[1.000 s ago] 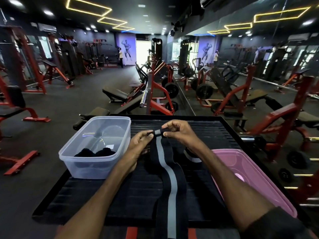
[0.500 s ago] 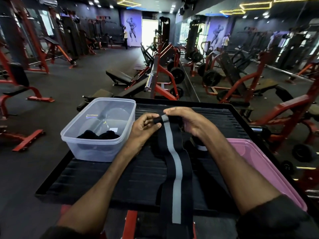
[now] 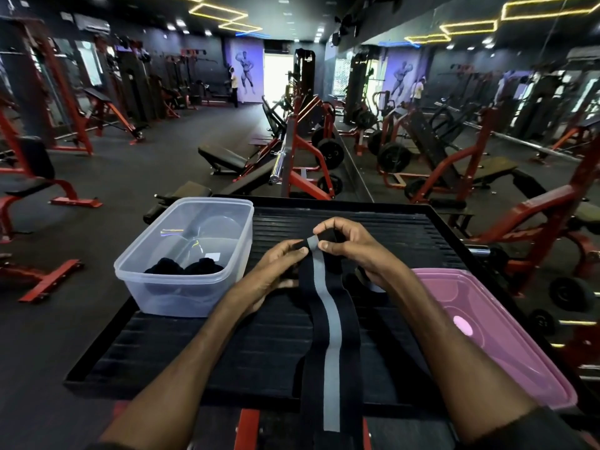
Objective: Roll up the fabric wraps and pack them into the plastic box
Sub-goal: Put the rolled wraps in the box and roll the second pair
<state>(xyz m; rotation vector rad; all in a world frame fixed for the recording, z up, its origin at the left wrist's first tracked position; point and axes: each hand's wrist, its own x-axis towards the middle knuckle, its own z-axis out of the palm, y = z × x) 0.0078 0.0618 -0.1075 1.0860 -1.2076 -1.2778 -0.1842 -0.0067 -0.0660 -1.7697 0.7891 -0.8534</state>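
Just right of the clear plastic box (image 3: 177,297), the left hand (image 3: 276,266) and right hand (image 3: 352,245) both pinch the far end of a grey-striped black fabric wrap (image 3: 328,323), which trails over the black ribbed platform (image 3: 201,352) toward the person. Two rolled black wraps (image 3: 185,267) lie inside the box. A pink lid (image 3: 506,339) lies farther to the box's right.

No legible text anywhere; small white label (image 3: 212,255) inside the clear box (image 3: 168,297), perhaps printed, too blurred.
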